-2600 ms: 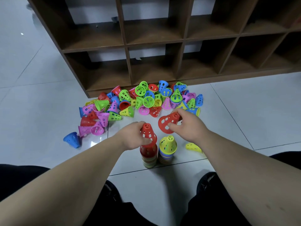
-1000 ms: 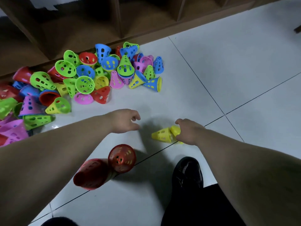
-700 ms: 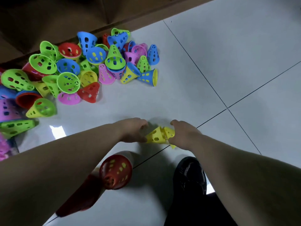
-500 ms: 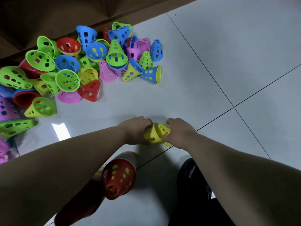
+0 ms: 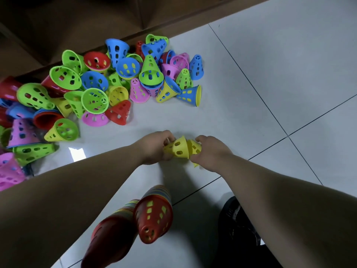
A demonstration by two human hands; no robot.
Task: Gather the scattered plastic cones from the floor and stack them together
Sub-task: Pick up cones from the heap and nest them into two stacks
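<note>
Left hand (image 5: 154, 147): my fingers are curled round the narrow end of a yellow cone (image 5: 177, 148), held on its side just above the floor (image 5: 270, 97), wide rim facing my right. Right hand (image 5: 210, 151): my fingers and thumb pinch a second yellow cone (image 5: 194, 147). It touches the rim of the first. My fingers hide which way it points and how far it is nested.

Both cones are thin, hollow moulded plastic with smooth walls pierced by oval and rectangular holes.

Nearer my body, a red-capped stack (image 5: 153, 215) of nested cones stands on the floor, with bands of coloured rims showing beneath the cap. Just to its left is a second stack (image 5: 112, 235), also red on top, blurred and partly behind my left forearm. A black shoe (image 5: 237, 219) sits to the right of both.

Beyond my hands and well apart from them, a loose pile (image 5: 108, 84) of green, blue, pink, red and yellow cones lies at all angles against the base of a brown wooden shelf (image 5: 77, 20). The floor is glossy pale tile with dark grout lines.
</note>
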